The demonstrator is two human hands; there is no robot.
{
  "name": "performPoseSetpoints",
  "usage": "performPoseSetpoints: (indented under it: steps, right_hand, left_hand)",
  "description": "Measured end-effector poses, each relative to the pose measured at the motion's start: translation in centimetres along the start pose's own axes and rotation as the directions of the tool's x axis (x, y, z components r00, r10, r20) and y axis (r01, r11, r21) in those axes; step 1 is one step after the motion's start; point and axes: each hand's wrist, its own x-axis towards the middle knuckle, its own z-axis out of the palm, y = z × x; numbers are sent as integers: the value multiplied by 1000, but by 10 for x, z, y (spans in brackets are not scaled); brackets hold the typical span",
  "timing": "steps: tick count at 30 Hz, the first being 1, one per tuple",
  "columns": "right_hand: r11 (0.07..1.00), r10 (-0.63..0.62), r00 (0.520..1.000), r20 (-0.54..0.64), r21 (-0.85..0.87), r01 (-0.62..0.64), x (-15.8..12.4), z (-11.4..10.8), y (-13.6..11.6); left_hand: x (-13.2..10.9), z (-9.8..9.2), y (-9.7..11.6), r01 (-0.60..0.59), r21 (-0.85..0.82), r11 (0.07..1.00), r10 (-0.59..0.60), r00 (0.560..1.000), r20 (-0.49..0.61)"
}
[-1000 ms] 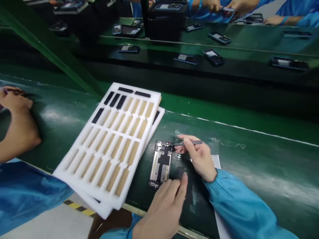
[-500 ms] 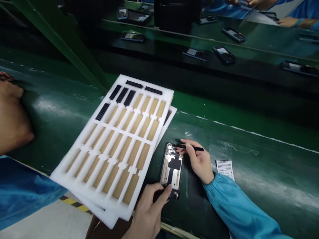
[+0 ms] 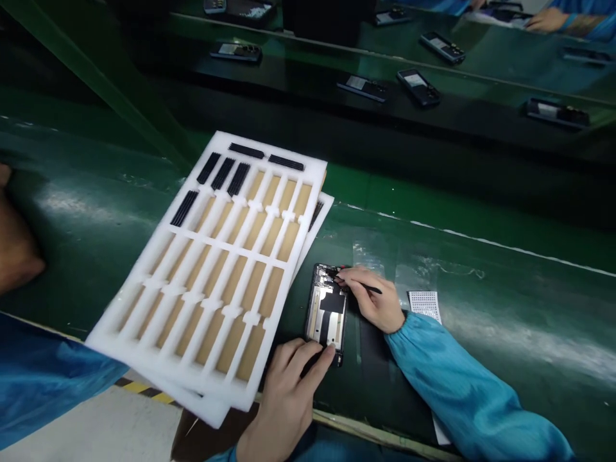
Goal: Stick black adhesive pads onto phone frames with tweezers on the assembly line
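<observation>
An opened phone frame lies on the green bench, its metal insides facing up. My left hand presses its near end, fingers curled onto the lower corner. My right hand pinches a pair of dark tweezers whose tip reaches the phone's top end. Both sleeves are blue. Left of the phone lies a white foam tray with many slots; a few at its far end hold black strips.
A second foam tray sits under the first. A small dotted white sheet lies right of my right hand. Several phones rest on the far conveyor. Another person's hand and blue sleeve are at the left edge.
My right hand has lowered the tweezers onto the phone's top end. My left hand slid from the phone's right side to its near corner. The view shifted slightly.
</observation>
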Motion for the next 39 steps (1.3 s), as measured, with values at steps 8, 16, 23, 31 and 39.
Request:
performPoseSetpoints:
  steps: [8,16,23,31,39]
  right_hand:
    - [996,79,995,-65,-40,-82,-27,-76,-76]
    - [811,220,751,622,-545,215,-119,-29,-94]
    - [635,311,773,553,-726,264,-136,4,-86]
    - [669,386,704,595,-707,230,-126,3,-89]
    - [909,369,851,375,-338,-245,-108,-53,-93]
  left_hand:
    - [11,5,-4,-131,0,991,130,985,-116]
    - [18,2,-9,-194,8,981,194,974,-117]
    - [20,1,4,-179,188,966,206,969,-134]
    - [-4,24,20,-53,525,849,224,937,-268]
    - [6,27,21,21,520,854,142,952,-272]
